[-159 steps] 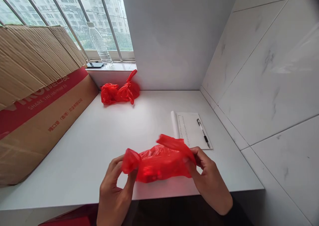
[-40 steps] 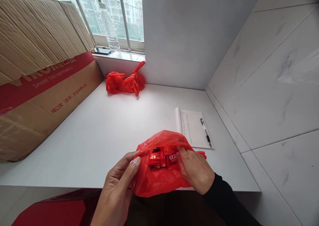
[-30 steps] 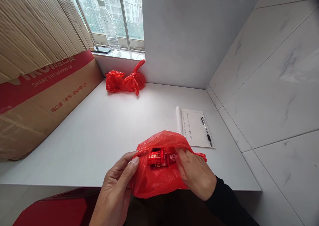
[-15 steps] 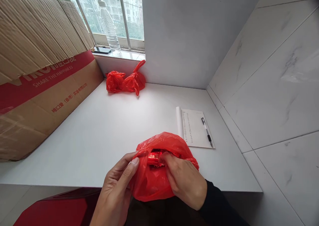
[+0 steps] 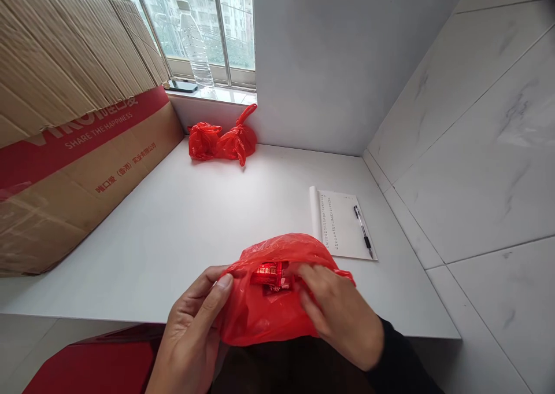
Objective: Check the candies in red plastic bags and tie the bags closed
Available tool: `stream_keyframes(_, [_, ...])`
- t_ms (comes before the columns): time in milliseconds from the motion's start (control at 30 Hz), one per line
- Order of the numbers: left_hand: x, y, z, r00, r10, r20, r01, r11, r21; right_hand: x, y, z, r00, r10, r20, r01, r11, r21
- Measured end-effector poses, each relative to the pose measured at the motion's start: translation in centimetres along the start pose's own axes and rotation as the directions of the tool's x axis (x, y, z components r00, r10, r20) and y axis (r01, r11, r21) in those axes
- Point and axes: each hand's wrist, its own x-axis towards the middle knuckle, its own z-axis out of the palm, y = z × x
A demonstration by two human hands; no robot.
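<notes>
A red plastic bag [image 5: 277,324] is held with its mouth facing up at the table's front edge. Inside it lie small shiny red packets [image 5: 267,273], one darker with pale print; their contents cannot be made out. My left hand [image 5: 195,319] pinches the bag's left rim between thumb and fingers. At the right of the opening is my right hand [image 5: 342,313], its fingertips just inside and slightly blurred. Its thumb and forefinger stand apart, with no packet visible between them.
Two tied red bags [image 5: 236,144] sit by the back wall. A notepad [image 5: 342,226] with a pen [image 5: 363,232] lies to the right. A large cardboard box [image 5: 87,168] stands left. On the windowsill are a clear bottle [image 5: 197,52] and a phone [image 5: 182,86].
My right hand has drawn back to the right from the packets, showing more of them. My left hand has shifted slightly left, and the bag's mouth is wider.
</notes>
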Motion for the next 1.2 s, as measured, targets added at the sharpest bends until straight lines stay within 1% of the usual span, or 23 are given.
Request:
stream_keyframes(67, [0.4, 0.3, -0.7, 1.000, 0.028, -0.006, -0.028, 1.000, 0.013, -1.4, 0.3, -1.0, 0.999, 0.006, -0.033, -0.005, 1.000, 0.031])
stream_keyframes(100, [0.6, 0.5, -1.0, 0.999, 0.047, -0.026, -0.047, 0.999, 0.018, -2.0, 0.5, -1.4, 0.998, 0.011, -0.057, -0.010, 1.000, 0.015])
stream_keyframes(200, [0.7, 1.0, -1.3, 0.986, 0.113, -0.125, -0.111, 0.994, 0.019, -3.4, 1.1, -1.8, 0.991, 0.022, -0.132, -0.039, 0.991, -0.129])
stream_keyframes(267, [0.5, 1.2, -1.2, 0.975, 0.164, -0.152, -0.162, 0.987, 0.021, -3.8, 1.2, -2.0, 0.982, 0.009, -0.189, -0.043, 0.983, -0.177])
stream_keyframes(367, [0.2, 1.3, -1.0, 0.950, 0.262, -0.171, -0.259, 0.965, 0.040, -3.8, 1.0, -2.4, 0.943, -0.032, -0.331, -0.006, 0.994, -0.113])
stream_keyframes(433, [0.2, 1.4, -1.0, 0.929, 0.313, -0.197, -0.308, 0.950, 0.057, -3.7, 0.8, -2.8, 0.909, -0.027, -0.416, 0.008, 0.999, -0.047])
stream_keyframes(467, [0.1, 1.4, -1.0, 0.924, 0.321, -0.208, -0.314, 0.947, 0.063, -3.7, 0.9, -2.9, 0.900, -0.018, -0.436, 0.004, 0.999, -0.033])
stream_keyframes(500, [0.1, 1.5, -1.0, 0.925, 0.316, -0.209, -0.309, 0.949, 0.067, -3.6, 1.0, -2.9, 0.901, -0.008, -0.433, -0.008, 0.999, -0.036])
stream_keyframes(533, [0.1, 1.6, -1.0, 0.932, 0.297, -0.207, -0.288, 0.955, 0.073, -3.6, 1.3, -2.8, 0.912, -0.001, -0.409, -0.024, 0.998, -0.055])
stream_keyframes(633, [0.0, 1.7, -0.9, 0.953, 0.255, -0.163, -0.241, 0.965, 0.102, -3.4, 2.1, -2.3, 0.964, 0.027, -0.266, -0.059, 0.992, -0.111])
stream_keyframes(700, [0.0, 1.7, -0.9, 0.963, 0.247, -0.104, -0.235, 0.965, 0.116, -3.4, 2.4, -1.8, 0.983, 0.063, -0.174, -0.081, 0.991, -0.102])
stream_keyframes(767, [0.1, 1.5, -1.0, 0.963, 0.267, -0.024, -0.262, 0.958, 0.113, -3.4, 2.4, -1.6, 0.989, 0.097, -0.115, -0.107, 0.990, -0.090])
stream_keyframes(833, [0.3, 1.2, -1.0, 0.949, 0.312, 0.040, -0.314, 0.941, 0.127, -3.3, 2.2, -1.5, 0.989, 0.123, -0.082, -0.131, 0.987, -0.099])
stream_keyframes(900, [0.4, 0.8, -1.1, 0.935, 0.344, 0.084, -0.354, 0.916, 0.191, -3.1, 2.1, -1.5, 0.989, 0.135, -0.062, -0.141, 0.984, -0.110])
stream_keyframes(967, [0.4, 0.5, -1.0, 0.935, 0.341, 0.095, -0.354, 0.894, 0.275, -2.9, 2.1, -1.5, 0.991, 0.129, -0.042, -0.133, 0.986, -0.103])
stream_keyframes(1000, [0.4, 0.4, -0.9, 0.938, 0.335, 0.089, -0.346, 0.887, 0.308, -2.8, 2.1, -1.5, 0.992, 0.123, -0.039, -0.126, 0.988, -0.087])
stream_keyframes(1067, [0.4, 0.4, -0.7, 0.938, 0.344, 0.036, -0.335, 0.880, 0.338, -2.8, 2.1, -1.7, 0.991, 0.117, -0.064, -0.120, 0.992, -0.033])
stream_keyframes(1133, [0.2, 0.5, -0.3, 0.926, 0.376, -0.029, -0.346, 0.878, 0.331, -2.9, 1.8, -2.3, 0.983, 0.115, -0.142, -0.109, 0.993, 0.048])
stream_keyframes(1200, [-0.2, 0.8, 0.1, 0.896, 0.440, -0.066, -0.403, 0.866, 0.296, -3.4, 1.3, -3.2, 0.958, 0.116, -0.261, -0.078, 0.985, 0.151])
